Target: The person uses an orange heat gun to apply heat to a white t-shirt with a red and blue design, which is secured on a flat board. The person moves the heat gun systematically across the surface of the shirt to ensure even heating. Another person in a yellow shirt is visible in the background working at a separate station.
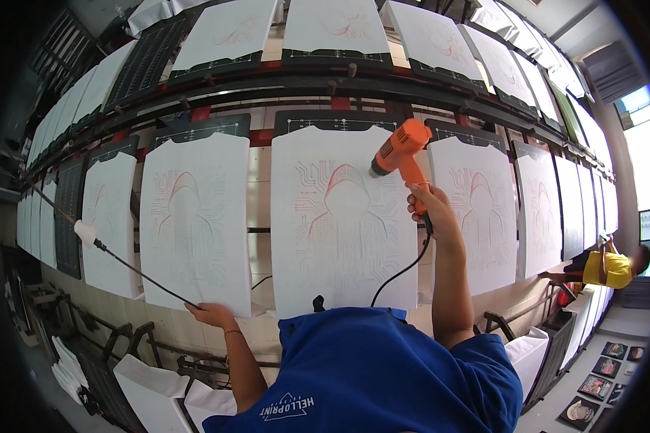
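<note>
My right hand is wrapped round the handle of an orange heat gun. Its metal nozzle points down and left, close over the upper right of a white T-shirt. That shirt lies flat on a dark board and carries a faint red and blue print of a hooded figure with circuit lines. Lower left, my left hand grips a black power cord by the near edge of a neighbouring printed shirt. From there the cord stretches up left to a white connector.
Rows of boards with white shirts run left and right, with a second row beyond a dark rail. More shirt-covered boards stand behind me. The gun's cable hangs toward my body. A person in yellow stands far right.
</note>
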